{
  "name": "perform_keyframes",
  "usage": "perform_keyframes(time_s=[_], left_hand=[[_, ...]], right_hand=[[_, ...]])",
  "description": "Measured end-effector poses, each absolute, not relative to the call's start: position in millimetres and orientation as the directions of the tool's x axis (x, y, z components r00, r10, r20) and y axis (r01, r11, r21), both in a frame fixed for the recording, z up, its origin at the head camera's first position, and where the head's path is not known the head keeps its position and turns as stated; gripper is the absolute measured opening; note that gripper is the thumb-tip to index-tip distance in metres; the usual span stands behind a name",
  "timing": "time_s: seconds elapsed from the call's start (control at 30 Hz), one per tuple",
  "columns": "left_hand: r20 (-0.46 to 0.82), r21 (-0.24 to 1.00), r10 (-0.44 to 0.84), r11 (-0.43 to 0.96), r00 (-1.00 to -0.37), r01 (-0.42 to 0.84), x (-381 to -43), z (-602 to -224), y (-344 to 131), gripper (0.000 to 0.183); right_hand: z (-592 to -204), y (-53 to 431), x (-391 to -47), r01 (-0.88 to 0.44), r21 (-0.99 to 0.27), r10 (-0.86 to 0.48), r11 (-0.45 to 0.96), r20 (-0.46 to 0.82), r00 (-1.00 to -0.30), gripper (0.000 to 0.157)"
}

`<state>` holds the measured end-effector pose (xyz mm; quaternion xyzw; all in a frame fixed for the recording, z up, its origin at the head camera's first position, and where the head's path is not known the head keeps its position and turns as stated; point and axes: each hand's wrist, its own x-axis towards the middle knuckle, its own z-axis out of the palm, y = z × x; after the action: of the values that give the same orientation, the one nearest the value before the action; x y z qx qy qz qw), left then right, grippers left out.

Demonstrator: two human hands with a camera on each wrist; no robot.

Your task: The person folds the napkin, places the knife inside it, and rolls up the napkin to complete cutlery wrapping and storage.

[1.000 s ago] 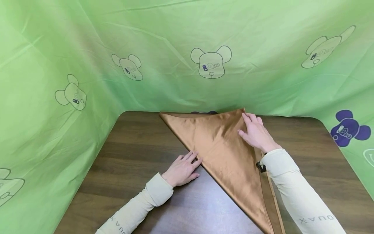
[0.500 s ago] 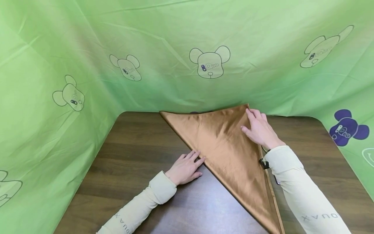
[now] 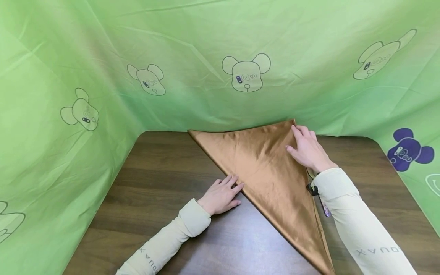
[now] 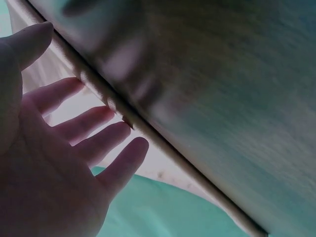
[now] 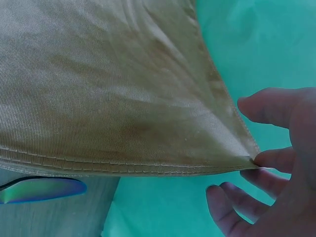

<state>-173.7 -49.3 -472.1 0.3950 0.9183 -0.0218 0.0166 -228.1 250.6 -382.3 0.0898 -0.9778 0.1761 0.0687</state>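
Observation:
A shiny brown satin cloth (image 3: 261,168), folded into a triangle, lies on the wooden table with its long folded edge running from far left to near right. At its far right corner my right hand (image 3: 309,151) pinches the tip. In the right wrist view, the cloth's corner (image 5: 244,160) sits between the first two fingers, while the thumb (image 5: 269,106) stands apart. My left hand (image 3: 221,194) rests with spread, fairly straight fingers at the middle of the folded edge, and its fingertips (image 4: 140,145) touch that edge in the left wrist view.
The brown wooden table (image 3: 154,183) meets a green curtain (image 3: 192,95) with bear-head prints at the back and sides. Partly behind my right sleeve lies a slim iridescent purple object (image 3: 324,208), just right of the cloth's stitched edge.
My right hand has drawn the cloth's corner farther back and right, and the lower layer shows less along the right side. My left hand has shifted slightly right and away, staying at the fold.

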Motion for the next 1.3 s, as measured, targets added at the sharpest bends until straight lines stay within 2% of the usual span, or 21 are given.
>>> perform_keyframes(time_s=[0.57, 0.93, 1.3], left_hand=[[-0.057, -0.029, 0.721, 0.69, -0.69, 0.723, -174, -472, -54, 0.058], [-0.056, -0.038, 0.722, 0.689, -0.69, 0.724, -176, -473, -53, 0.057], [-0.089, -0.049, 0.714, 0.693, -0.694, 0.719, -181, -473, -53, 0.058]], right_hand=[[-410, 270, -242, -0.148, -0.341, -0.145, 0.928, 0.036, -0.989, 0.072], [-431, 276, -248, -0.2, -0.36, -0.233, 0.911, -0.051, -0.971, 0.068], [-436, 282, -260, -0.149, -0.35, -0.194, 0.925, -0.099, -0.976, 0.071]])
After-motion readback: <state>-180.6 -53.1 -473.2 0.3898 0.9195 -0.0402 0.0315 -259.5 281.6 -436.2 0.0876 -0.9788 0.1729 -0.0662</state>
